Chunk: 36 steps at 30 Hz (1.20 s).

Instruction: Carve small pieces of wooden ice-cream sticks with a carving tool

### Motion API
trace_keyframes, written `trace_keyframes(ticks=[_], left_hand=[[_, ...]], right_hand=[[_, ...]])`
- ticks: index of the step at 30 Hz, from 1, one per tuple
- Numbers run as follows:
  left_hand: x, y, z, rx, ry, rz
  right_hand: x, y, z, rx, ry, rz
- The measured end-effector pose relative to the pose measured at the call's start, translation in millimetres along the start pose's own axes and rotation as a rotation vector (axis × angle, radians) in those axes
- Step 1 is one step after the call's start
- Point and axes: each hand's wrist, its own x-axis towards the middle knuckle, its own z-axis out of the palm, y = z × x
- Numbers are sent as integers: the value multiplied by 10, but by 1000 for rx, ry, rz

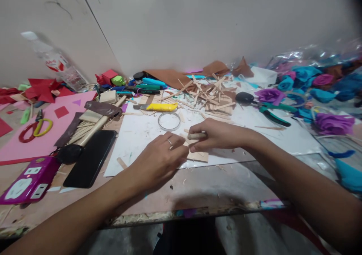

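Observation:
My left hand (164, 158), with a ring on one finger, is closed, fingertips pressed together at the left end of a thin flat wooden piece (202, 157). What those fingers pinch, if anything, is hidden. Curled opposite it, my right hand (213, 134) grips a short pale stick (197, 135) whose exact kind I cannot make out. Both hands rest over the front of a white sheet (135, 132). Just behind them lie a silvery tape-like ring (169, 121) and a yellow box cutter (161, 107), its blade pointing left.
A pile of thin wooden sticks (215, 92) lies at the back. Green-handled pliers (274, 115) and paper flowers (333, 123) are right. Leftward are a black phone (90, 158), a purple power strip (31, 179), scissors (35, 130) and a leaning plastic bottle (58, 62).

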Motion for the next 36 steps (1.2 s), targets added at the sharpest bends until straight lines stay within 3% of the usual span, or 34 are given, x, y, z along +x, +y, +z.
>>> trace_keyframes(ticks=[3,7,9,11,14,17,24,29,36], left_hand=[[-1,27,-17,-24,6,-23],[-13,27,-43,-35,-20,33],[-17,7,-55,-26,-63,72],[-14,-15,-64,-26,-112,90],[1,-38,-65,-61,-161,154],[8,-51,-52,-98,-150,200],[1,-83,-26,-74,-132,190],[27,-66,10,-110,-118,179],[46,-45,62,-168,-115,192]], right_hand=[[-11,3,-26,28,38,-10],[-26,0,-70,176,327,-76],[-25,-15,-69,348,459,-84],[-15,-47,-50,605,496,-110],[4,-125,-18,974,450,-194],[12,-202,-9,1141,428,-215],[-3,-290,11,1258,304,-360],[14,-329,106,1345,324,-381],[107,-281,327,1336,231,-395]])
